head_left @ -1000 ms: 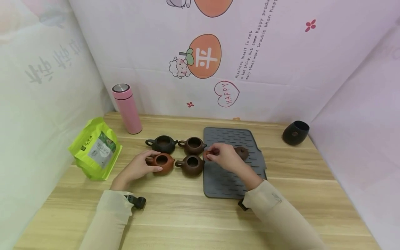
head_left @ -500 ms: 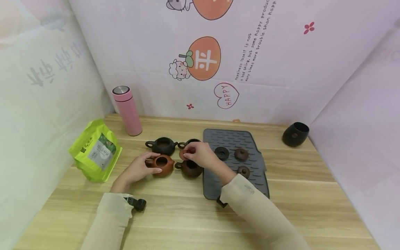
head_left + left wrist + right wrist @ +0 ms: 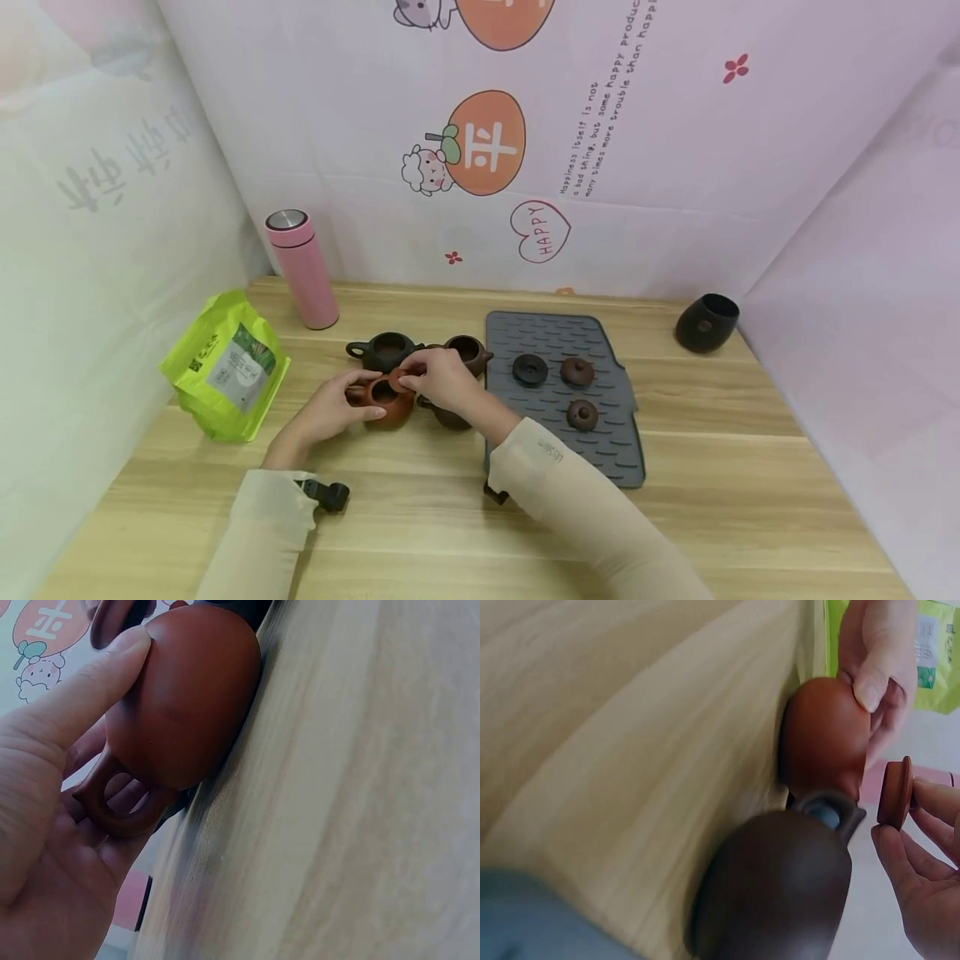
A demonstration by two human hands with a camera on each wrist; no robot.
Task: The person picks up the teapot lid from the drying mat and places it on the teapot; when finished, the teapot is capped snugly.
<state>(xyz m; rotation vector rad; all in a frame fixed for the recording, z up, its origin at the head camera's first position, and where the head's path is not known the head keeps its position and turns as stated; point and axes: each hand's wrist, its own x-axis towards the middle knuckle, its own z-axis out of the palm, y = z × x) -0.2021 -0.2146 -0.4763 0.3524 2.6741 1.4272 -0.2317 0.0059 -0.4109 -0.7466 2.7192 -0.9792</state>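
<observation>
A reddish-brown clay teapot (image 3: 390,410) stands lidless on the wooden table. My left hand (image 3: 327,408) holds it around the handle side, thumb on its near flank, as the left wrist view shows with the teapot's handle (image 3: 124,802) against the palm. Between the fingertips of my right hand (image 3: 444,379) is a matching reddish lid (image 3: 896,793), held just over the teapot's opening at its right edge. Lidless beside it are a black teapot (image 3: 384,351) behind, a brown one (image 3: 474,353) behind right, and a dark brown one (image 3: 776,885) partly hidden under my right hand.
A grey ridged mat (image 3: 540,333) bears a black lid (image 3: 530,370) and two brown lids (image 3: 577,372). A green tea bag (image 3: 232,367) and pink flask (image 3: 303,271) stand at the left. A black cup (image 3: 707,323) is at the far right.
My right hand has carried the reddish lid leftward from the mat's edge, across the dark brown teapot, to the reddish teapot. My left hand keeps its hold on the teapot.
</observation>
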